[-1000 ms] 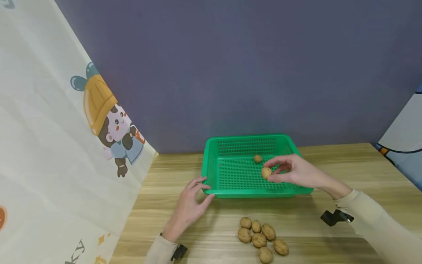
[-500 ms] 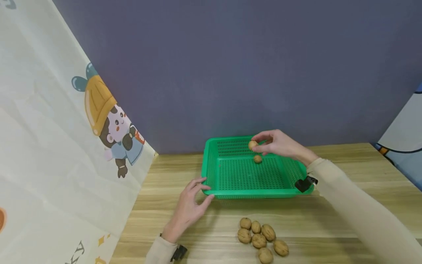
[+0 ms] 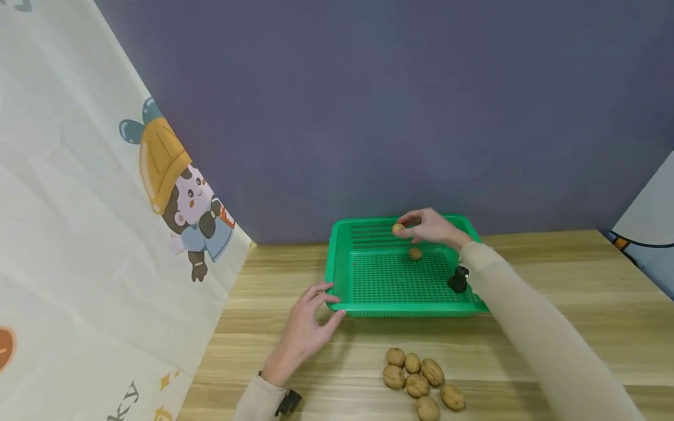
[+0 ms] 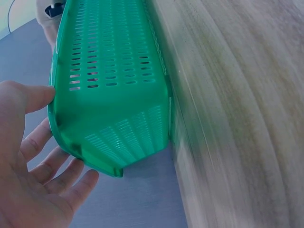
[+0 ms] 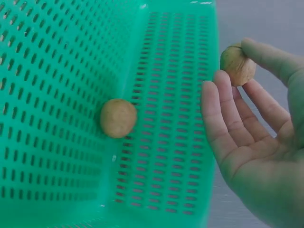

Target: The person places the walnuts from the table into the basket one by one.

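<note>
A sheet (image 3: 63, 245) reads "ky" as a right hand (image 3: 429, 226) pinches a creased tan walnut (image 5: 238, 65); left hand (image 3: 305, 331), spread, touches a basket (image 3: 411, 307).

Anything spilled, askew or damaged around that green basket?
Nothing stands out. The green basket stands upright with no visible damage. One walnut lies inside it, the right hand pinches another walnut, and seven walnuts sit in a loose group on the table.
</note>
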Motion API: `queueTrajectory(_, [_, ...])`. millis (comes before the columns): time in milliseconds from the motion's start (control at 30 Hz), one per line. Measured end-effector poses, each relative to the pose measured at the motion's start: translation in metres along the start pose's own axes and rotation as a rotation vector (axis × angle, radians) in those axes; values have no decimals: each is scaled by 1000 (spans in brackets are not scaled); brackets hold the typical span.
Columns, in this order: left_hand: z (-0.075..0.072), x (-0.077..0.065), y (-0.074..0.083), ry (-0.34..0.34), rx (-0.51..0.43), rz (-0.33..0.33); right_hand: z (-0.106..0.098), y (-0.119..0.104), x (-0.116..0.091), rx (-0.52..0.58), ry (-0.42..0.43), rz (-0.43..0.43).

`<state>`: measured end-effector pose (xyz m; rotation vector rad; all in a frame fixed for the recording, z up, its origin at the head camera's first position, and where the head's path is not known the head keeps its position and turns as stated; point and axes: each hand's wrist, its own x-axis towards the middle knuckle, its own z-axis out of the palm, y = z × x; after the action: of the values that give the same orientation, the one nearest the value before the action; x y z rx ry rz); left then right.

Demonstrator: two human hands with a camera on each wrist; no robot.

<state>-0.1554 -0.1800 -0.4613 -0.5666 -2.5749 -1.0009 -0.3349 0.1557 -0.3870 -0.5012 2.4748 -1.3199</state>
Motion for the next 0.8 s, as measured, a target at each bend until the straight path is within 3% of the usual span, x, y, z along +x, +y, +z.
queueTrajectory(333, [1,1,0,3,1,10,25,21,16,49,19,57])
queueTrajectory(800, [1,0,-1,5,-5,20,44,42,23,-113,-58,94])
